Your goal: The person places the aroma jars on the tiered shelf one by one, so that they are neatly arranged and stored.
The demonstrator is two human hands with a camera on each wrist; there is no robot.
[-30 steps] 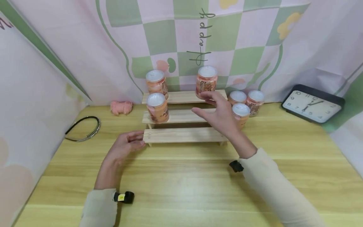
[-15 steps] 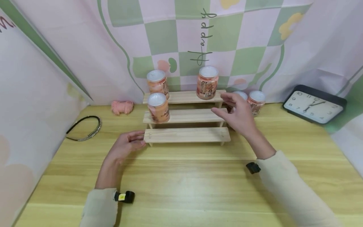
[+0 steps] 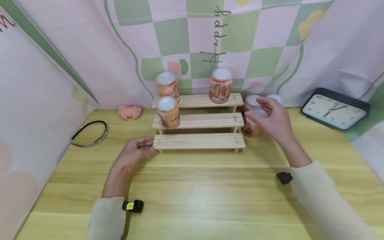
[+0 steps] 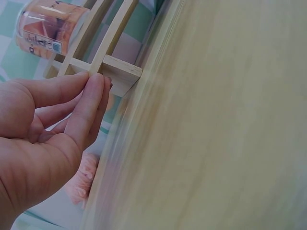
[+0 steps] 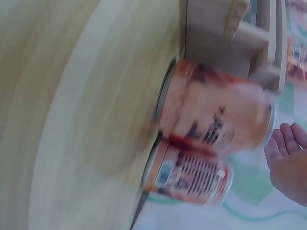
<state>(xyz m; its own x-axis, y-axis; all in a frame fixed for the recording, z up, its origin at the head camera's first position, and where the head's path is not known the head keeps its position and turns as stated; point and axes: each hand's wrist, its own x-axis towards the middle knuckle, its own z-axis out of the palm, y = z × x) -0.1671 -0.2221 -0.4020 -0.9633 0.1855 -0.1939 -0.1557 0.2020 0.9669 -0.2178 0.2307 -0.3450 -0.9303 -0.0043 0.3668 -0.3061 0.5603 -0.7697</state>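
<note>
My left hand (image 3: 132, 153) pinches the left end of the lowest step of a three-step wooden display rack (image 3: 199, 141), thumb and fingertips meeting at the plank's edge in the left wrist view. Over a can (image 3: 252, 128) with an orange-pink label and silvery lid, right of the rack, hovers my right hand (image 3: 274, 121); its fingers are bent loosely and look apart from the can in the right wrist view. Behind that can stand two similar cans, one (image 3: 251, 100) partly hidden and another (image 5: 189, 175) with a barcode. One can (image 3: 169, 113) stands upright on the middle step.
Two more cans stand on the top step, one at left (image 3: 168, 88) and one at right (image 3: 221, 86). A pink yarn bundle (image 3: 130, 112) and a black headband (image 3: 90, 135) lie left of the rack. At the far right leans a black-framed clock (image 3: 336, 108).
My right hand has moved right, away from the can on the top step, to above the cans beside the rack. My left hand has stayed at the rack's end.
</note>
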